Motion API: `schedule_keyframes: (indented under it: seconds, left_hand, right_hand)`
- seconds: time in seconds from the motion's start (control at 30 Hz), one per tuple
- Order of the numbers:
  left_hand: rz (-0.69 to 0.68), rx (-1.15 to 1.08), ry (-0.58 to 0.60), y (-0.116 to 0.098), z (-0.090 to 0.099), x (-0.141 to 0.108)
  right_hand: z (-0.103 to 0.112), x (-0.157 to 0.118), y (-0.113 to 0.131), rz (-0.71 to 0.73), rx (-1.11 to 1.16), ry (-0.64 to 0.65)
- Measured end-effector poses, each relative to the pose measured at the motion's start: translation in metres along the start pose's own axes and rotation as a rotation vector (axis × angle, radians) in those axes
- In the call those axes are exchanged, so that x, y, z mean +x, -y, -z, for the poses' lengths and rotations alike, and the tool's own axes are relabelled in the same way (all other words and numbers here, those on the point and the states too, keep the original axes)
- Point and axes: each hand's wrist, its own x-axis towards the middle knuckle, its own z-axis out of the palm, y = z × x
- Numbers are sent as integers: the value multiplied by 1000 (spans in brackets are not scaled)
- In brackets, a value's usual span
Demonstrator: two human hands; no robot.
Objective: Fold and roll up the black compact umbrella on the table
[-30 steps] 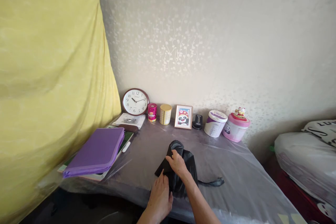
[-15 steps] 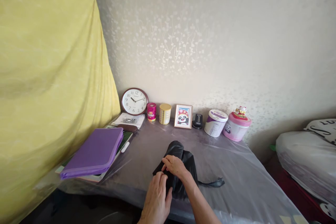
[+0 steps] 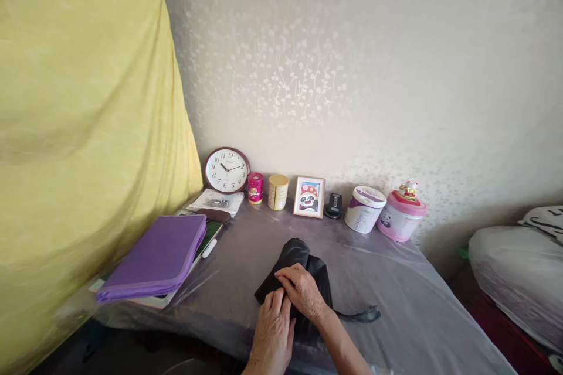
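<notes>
A bunched black fabric item with a thin, shiny look lies near the front of the table, its upper end rounded as if rolled. I cannot tell its exact kind. From its right side a narrow black strap trails across the table. My left hand is on the lower left part of the fabric, fingers curled and pressed together on it. My right hand lies across the middle, its bent fingers gripping the fabric and meeting the left fingertips. Both hands hide much of the fabric's centre.
On the left, a purple zip folder rests on books beside a white marker. Along the wall stand a clock, a pink tin, a yellow can, a picture frame and tubs. Plastic sheeting covers the table.
My right hand has shifted slightly down and right, and my left hand has moved right and closer to it. The fabric stays in nearly the same place. The view has moved slightly.
</notes>
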Motion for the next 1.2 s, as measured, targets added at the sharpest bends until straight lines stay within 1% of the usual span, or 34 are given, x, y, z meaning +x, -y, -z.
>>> schedule_keyframes:
  seconds: [0.07, 0.13, 0.3, 0.4, 0.57, 0.7, 0.8, 0.9, 0.97, 1.03, 1.1, 1.17, 1.2]
  left_hand:
    - [18, -12, 15, 1, -1, 0]
    - [26, -15, 37, 4, -6, 0]
    - [75, -58, 147, 13, -22, -3]
    - [108, -66, 197, 13, -25, -3]
    - [181, -45, 240, 9, -24, -1]
    - [186, -40, 255, 9, -24, -2]
    - [193, -33, 264, 8, -22, -2]
    - [184, -29, 252, 6, -19, -2]
    - [167, -24, 227, 6, -18, -3]
    - [160, -19, 203, 6, -18, -4]
    - [151, -11, 189, 7, -20, -5]
    - [137, -3, 173, 8, -22, -6]
    - [129, -1, 160, 8, -23, -6]
  right_hand:
    - [-2, -2, -11, 76, -33, -39]
    - [-4, 1, -22, 128, -64, -46]
    - [-9, 19, -42, 131, -157, -47]
    - [-11, 32, -51, 105, -194, -42]
    - [-13, 51, -65, 24, -216, -31]
    - [-13, 62, -73, -42, -218, -10]
    - [-12, 71, -77, -114, -173, 22]
    - [-7, 79, -83, -169, -116, 47]
    - [2, 82, -91, -226, -88, 30]
    - [15, 79, -99, -320, -72, -31]
    - [29, 71, -103, -387, -61, -108]
    - [39, 59, -99, -404, -45, -163]
    - [40, 53, -95, -387, -29, -177]
